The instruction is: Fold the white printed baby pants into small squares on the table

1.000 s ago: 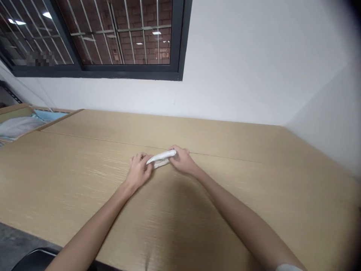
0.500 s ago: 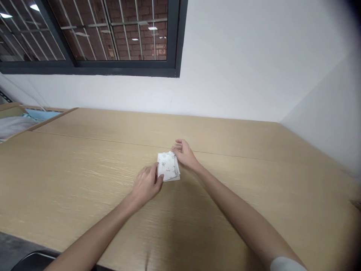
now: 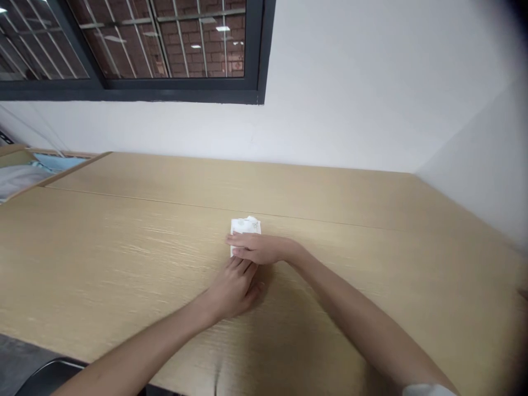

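Folded white piece [image 3: 244, 225], one, faint print near its far right corner – lying at the middle of the wooden table [image 3: 136, 264], near side of the seam, partly covered by your hands. Your right hand [image 3: 264, 248], one: laid across the piece, fingers extended leftward, unclenched. Your left hand [image 3: 235, 289], one: just nearer, fingers pointing far, tips partly hidden at your right hand – whether they grasp anything, cannot tell. Black chair [image 3: 51, 377], one: near left, below the table edge.
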Demonstrator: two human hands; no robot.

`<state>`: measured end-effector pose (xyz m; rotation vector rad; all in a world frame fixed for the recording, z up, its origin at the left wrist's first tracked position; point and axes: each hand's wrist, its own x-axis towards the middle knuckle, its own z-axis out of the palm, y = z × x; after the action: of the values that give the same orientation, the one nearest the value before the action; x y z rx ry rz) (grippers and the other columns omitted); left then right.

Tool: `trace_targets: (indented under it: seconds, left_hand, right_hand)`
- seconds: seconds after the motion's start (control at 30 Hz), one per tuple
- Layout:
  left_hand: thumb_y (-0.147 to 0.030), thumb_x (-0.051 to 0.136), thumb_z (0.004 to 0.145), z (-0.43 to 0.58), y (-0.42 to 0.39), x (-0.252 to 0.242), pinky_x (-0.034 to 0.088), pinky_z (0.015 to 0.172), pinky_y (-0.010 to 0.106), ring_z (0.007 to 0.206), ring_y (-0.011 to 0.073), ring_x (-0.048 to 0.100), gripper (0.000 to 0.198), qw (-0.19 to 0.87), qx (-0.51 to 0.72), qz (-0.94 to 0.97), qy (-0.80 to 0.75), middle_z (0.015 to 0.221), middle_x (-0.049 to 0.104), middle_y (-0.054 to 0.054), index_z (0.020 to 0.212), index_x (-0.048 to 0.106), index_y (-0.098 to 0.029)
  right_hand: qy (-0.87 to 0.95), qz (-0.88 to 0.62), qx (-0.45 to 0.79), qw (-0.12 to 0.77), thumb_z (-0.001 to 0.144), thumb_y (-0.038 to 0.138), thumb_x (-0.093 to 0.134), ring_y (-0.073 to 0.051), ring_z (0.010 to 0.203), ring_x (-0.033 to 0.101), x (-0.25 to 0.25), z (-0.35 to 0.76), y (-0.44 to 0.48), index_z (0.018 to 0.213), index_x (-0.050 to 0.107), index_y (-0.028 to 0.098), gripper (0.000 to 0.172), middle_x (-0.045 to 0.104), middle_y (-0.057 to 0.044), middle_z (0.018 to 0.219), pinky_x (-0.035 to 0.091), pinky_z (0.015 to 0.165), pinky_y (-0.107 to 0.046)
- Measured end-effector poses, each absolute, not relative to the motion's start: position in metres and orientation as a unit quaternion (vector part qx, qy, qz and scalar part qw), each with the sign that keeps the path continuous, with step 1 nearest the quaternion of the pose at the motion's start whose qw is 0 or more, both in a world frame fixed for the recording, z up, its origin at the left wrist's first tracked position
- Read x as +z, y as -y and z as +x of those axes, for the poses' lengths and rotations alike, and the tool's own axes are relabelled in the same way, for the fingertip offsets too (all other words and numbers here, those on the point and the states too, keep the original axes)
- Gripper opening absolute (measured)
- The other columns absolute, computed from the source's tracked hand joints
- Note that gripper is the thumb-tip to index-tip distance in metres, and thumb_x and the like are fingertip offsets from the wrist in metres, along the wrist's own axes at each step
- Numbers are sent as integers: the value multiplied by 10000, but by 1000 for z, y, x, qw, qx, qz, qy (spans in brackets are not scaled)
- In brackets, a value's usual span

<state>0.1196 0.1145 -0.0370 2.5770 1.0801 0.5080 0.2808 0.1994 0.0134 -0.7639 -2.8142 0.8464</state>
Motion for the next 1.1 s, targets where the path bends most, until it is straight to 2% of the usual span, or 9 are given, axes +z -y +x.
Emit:
trace_targets:
  seconds: [0.1,0.23,0.4,0.5,0.6,0.73,0.8,0.93,1.1]
  left_hand:
    - [-357,507,967,119,-115,-36,482,1221,573,1405,322,486,537,155,158,900,-376,1460,529,149,1465,429,-172]
    - [-340,509,963,116,-116,-38,406,1295,550,1525,297,336,606,152,169,904,-362,1580,410,125,1527,347,-185]
    - [-339,510,960,114,-117,-44,430,1271,576,1551,305,278,650,151,172,899,-373,1650,263,105,1558,289,-208]
    - [-333,529,956,115,-116,-47,442,1264,565,1544,303,295,662,142,184,899,-371,1648,272,93,1561,281,-231]
    - [-320,515,965,115,-118,-47,454,1258,543,1529,282,336,595,149,208,893,-369,1629,329,79,1532,345,-250]
    - [-272,366,1010,108,-130,-39,523,1166,442,1345,196,552,415,186,280,857,-390,1444,578,68,1397,514,-247]
    - [-310,351,1018,100,-139,-32,535,1082,434,1195,200,608,365,178,307,825,-440,1275,667,72,1282,590,-230]
    - [-360,384,1005,85,-157,-26,503,960,405,1007,213,614,305,152,302,767,-545,1024,695,66,1041,642,-200]
    - [-411,431,984,81,-168,-33,457,851,337,885,203,630,335,167,255,736,-605,889,703,68,861,643,-183]
  right_hand:
    - [930,-284,231,10,1067,447,357,-313,1541,235,-1,287,-209,1519,487,147,558,363,-124,1614,197,1260,-543]
    - [932,-321,158,49,1069,388,323,-318,1557,173,-16,301,-224,1585,381,175,561,249,-109,1660,102,1249,-615]
    - [899,-372,167,160,1046,414,421,-298,1547,223,-35,317,-243,1548,447,296,517,299,-55,1652,147,1252,-577]
    - [882,-387,191,188,1044,411,430,-275,1548,229,-42,320,-246,1538,459,302,507,293,-36,1653,153,1261,-552]
    - [868,-391,208,225,1042,436,427,-262,1540,258,-46,320,-244,1549,441,263,536,318,-54,1643,181,1263,-530]
    - [806,-434,250,315,1052,528,347,-250,1519,311,-47,322,-241,1586,365,221,616,334,-101,1639,220,1257,-502]
    - [755,-458,273,382,1054,544,324,-246,1482,373,-48,323,-242,1550,411,213,602,402,-122,1599,266,1237,-492]
    - [709,-463,284,450,1024,515,406,-254,1279,557,-51,324,-248,1344,573,184,490,576,-152,1384,426,1112,-477]
    - [757,-433,205,444,945,449,567,-245,1070,605,-50,323,-245,1170,636,185,353,607,-122,1138,488,999,-449]
